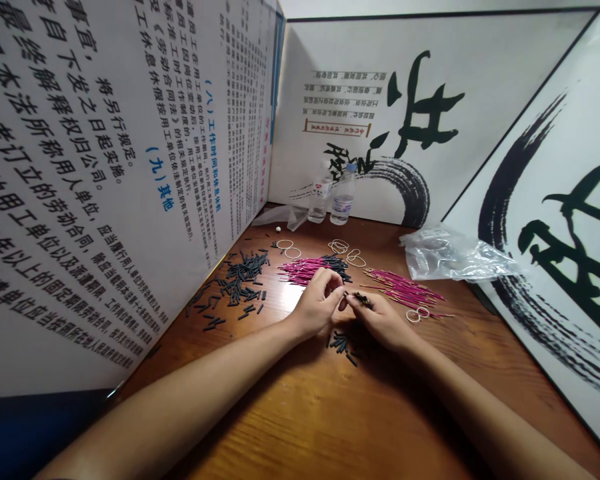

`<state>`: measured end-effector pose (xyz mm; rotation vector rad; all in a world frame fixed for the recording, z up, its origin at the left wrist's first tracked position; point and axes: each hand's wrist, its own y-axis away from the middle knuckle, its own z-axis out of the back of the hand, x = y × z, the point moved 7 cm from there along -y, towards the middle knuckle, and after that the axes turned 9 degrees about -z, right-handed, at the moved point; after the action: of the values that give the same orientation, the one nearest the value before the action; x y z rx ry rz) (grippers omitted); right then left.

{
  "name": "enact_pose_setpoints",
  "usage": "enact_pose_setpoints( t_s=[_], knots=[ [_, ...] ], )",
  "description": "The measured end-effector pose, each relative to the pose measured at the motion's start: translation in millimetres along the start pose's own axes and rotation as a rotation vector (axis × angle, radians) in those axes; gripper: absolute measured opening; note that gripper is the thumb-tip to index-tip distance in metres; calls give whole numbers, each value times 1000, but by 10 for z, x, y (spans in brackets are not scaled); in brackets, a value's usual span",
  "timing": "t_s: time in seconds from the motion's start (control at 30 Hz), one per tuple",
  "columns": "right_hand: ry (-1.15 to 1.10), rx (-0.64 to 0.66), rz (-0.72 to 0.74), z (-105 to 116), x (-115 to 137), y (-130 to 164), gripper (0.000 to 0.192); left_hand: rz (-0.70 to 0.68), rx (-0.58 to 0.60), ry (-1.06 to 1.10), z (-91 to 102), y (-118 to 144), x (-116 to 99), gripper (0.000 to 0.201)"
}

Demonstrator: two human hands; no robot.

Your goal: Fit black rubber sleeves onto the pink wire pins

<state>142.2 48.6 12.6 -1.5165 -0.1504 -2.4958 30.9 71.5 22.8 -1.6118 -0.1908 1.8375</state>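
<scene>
My left hand is closed in a pinch, its fingertips meeting those of my right hand over the table. Whatever the left fingertips grip is mostly hidden; a small dark piece shows between the hands. Closed as well, my right hand holds a small bunch of thin dark-ended wires with yellowish tips. Just below the hands lies a little pile of short black tubes. Behind the left hand is a bundle of magenta wires, with black sleeves at its right end. More magenta wires lie beyond the right hand.
Many loose black tubes are scattered at the left. Rubber bands lie behind the wires, others at the right. Two water bottles and a clear plastic bag stand near the printed panels enclosing the wooden table.
</scene>
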Motion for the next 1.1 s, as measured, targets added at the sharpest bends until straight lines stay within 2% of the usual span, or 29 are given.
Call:
enact_pose_setpoints(
  t_s=[0.4, 0.63, 0.8, 1.1],
  knots=[
    [15, 1, -51, 7, 22, 23, 43, -41, 36, -59, -18, 10, -36, 6],
    [-3, -20, 1, 37, 62, 9, 30, 14, 12, 76, -26, 13, 28, 3],
    [7, -44, 0, 52, 45, 4, 23, 12, 12, 30, -16, -2, 32, 5],
    [-12, -16, -22, 36, -4, -11, 23, 2, 54, 21, -48, 6, 43, 7]
  ],
)
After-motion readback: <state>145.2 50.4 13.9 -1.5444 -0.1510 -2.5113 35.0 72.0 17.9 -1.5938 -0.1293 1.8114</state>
